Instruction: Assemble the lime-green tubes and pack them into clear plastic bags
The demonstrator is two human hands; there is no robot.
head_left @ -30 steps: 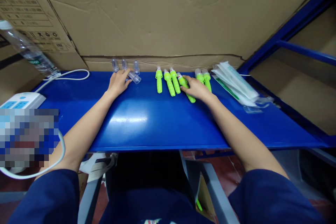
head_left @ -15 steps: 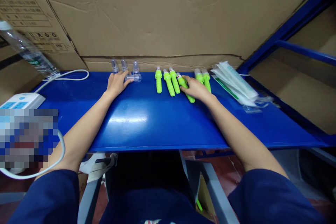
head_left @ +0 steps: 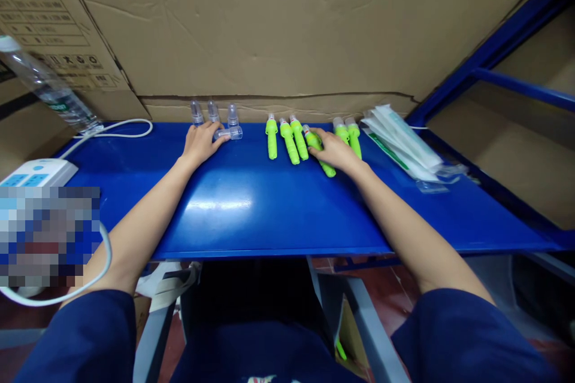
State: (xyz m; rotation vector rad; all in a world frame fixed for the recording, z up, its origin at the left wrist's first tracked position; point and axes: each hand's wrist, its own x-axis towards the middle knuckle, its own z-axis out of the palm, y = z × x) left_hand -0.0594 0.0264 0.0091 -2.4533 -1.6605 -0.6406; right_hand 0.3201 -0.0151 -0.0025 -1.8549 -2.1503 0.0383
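Note:
On the left, my left hand [head_left: 201, 142] closes its thumb and fingers round a clear plastic cap [head_left: 232, 133] that lies on its side. Three more clear caps, among them a right-hand one [head_left: 232, 115], stand upright just behind. My right hand [head_left: 331, 148] grips a lime-green pen-shaped holder [head_left: 326, 166], which lies slanted on the table with its tip toward the back. Left of it lie three similar green holders [head_left: 272, 139] with pale tips marked in red. Two green holders with clear caps fitted [head_left: 354, 139] lie to its right, one partly hidden by the hand.
The blue table [head_left: 278, 209] ends at a cardboard wall [head_left: 260, 36]. Plastic-wrapped packets [head_left: 404, 143] lie at the right. A water bottle [head_left: 54, 93], a white power strip [head_left: 40, 173] and its cable [head_left: 130, 122] occupy the left side. A blue metal frame [head_left: 498, 42] rises on the right.
The green holder under my right hand has shifted very slightly to the right. Both hands stay almost where they were.

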